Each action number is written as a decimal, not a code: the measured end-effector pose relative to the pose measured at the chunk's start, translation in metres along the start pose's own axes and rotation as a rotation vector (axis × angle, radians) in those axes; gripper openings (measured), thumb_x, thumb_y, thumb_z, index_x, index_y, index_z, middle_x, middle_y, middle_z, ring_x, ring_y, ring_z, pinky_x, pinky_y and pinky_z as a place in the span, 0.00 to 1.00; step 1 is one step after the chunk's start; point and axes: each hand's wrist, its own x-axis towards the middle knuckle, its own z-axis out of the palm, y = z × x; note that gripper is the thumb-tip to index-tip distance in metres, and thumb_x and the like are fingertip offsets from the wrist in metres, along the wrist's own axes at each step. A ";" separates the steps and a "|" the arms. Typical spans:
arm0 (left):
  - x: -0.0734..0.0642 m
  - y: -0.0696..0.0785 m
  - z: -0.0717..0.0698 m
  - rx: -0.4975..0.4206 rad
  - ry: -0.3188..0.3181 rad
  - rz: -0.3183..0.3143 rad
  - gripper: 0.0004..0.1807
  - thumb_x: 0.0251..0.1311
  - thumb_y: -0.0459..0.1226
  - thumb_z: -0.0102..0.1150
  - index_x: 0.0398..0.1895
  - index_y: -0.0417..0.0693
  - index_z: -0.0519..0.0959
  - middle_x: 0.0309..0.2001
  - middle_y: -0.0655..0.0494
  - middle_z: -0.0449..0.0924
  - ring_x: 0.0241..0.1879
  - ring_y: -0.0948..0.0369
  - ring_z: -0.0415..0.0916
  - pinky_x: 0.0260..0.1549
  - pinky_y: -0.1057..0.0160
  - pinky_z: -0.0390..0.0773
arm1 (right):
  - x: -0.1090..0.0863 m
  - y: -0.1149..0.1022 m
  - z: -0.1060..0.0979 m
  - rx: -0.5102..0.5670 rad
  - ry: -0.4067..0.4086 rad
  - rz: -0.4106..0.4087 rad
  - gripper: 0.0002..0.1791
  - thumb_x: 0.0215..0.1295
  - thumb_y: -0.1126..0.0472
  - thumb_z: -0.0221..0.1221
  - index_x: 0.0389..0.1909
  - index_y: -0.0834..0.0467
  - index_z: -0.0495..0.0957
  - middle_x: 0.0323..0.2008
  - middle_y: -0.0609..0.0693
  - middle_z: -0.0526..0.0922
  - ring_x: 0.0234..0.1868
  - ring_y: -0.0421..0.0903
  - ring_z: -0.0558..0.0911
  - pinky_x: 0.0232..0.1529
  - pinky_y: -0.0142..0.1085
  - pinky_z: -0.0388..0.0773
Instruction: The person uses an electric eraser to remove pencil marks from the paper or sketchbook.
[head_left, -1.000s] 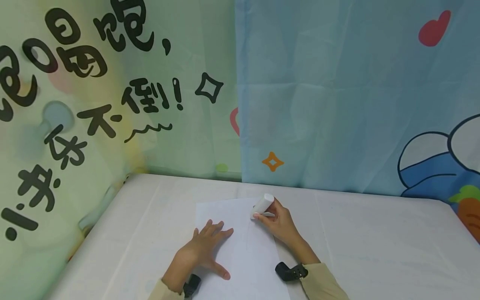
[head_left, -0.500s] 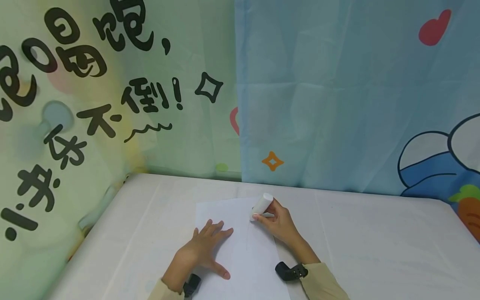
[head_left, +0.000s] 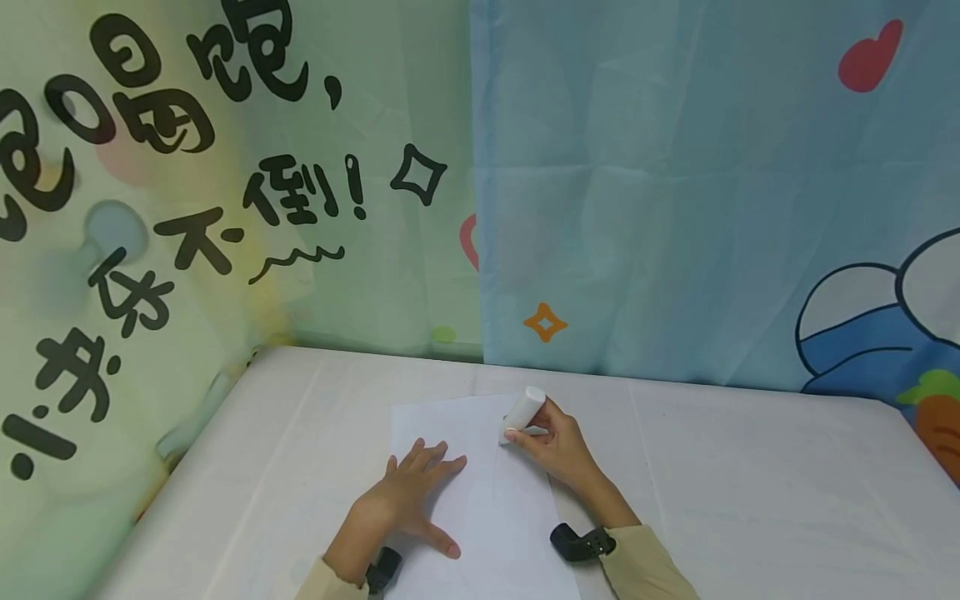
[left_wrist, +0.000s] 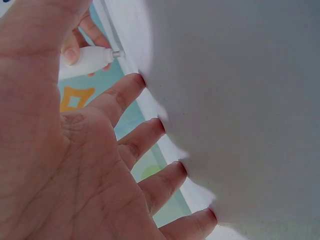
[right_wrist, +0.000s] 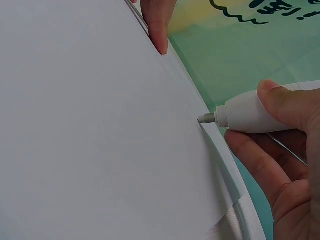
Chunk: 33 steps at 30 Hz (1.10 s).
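A sheet of white paper (head_left: 510,533) lies on the table in front of me. My left hand (head_left: 411,498) rests on its left part, fingers spread; the left wrist view shows the fingertips (left_wrist: 181,169) touching the sheet. Near the far right corner, my right hand (head_left: 564,446) grips a thick white pen-shaped tool (head_left: 525,408), which leans with its rear end up and away. In the right wrist view the tool's thin grey tip (right_wrist: 206,118) meets the paper surface. The thumb (right_wrist: 272,92) lies along the tool's body. Faint lines show on the sheet near the tip.
White cloth (head_left: 720,492) covers the table around the sheet. A green printed curtain (head_left: 375,292) with black lettering stands at the left and back, a blue one (head_left: 675,208) behind at the right. Black cameras (head_left: 581,543) sit on both wrists.
The tool's tip has shifted slightly toward me over the paper, with the right hand nearly in place. The left hand has stayed still.
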 end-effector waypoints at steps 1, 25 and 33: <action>0.000 0.000 0.000 0.000 0.000 -0.001 0.58 0.32 0.53 0.81 0.72 0.51 0.63 0.75 0.45 0.55 0.75 0.39 0.44 0.65 0.29 0.50 | 0.000 0.000 0.000 -0.002 0.001 -0.001 0.23 0.54 0.73 0.68 0.51 0.71 0.72 0.42 0.65 0.83 0.43 0.58 0.84 0.40 0.35 0.84; 0.002 -0.002 0.002 -0.003 0.001 -0.003 0.58 0.32 0.53 0.81 0.72 0.53 0.63 0.74 0.45 0.55 0.75 0.40 0.44 0.66 0.30 0.50 | 0.000 -0.001 0.001 0.016 0.011 0.016 0.24 0.53 0.73 0.68 0.51 0.70 0.72 0.44 0.65 0.82 0.44 0.61 0.83 0.41 0.35 0.84; 0.001 -0.003 0.001 -0.011 -0.002 -0.001 0.58 0.32 0.54 0.81 0.72 0.53 0.63 0.75 0.45 0.55 0.75 0.40 0.44 0.66 0.30 0.49 | 0.000 0.001 0.000 0.002 -0.011 -0.010 0.24 0.54 0.73 0.68 0.51 0.72 0.71 0.44 0.66 0.82 0.43 0.60 0.84 0.41 0.37 0.85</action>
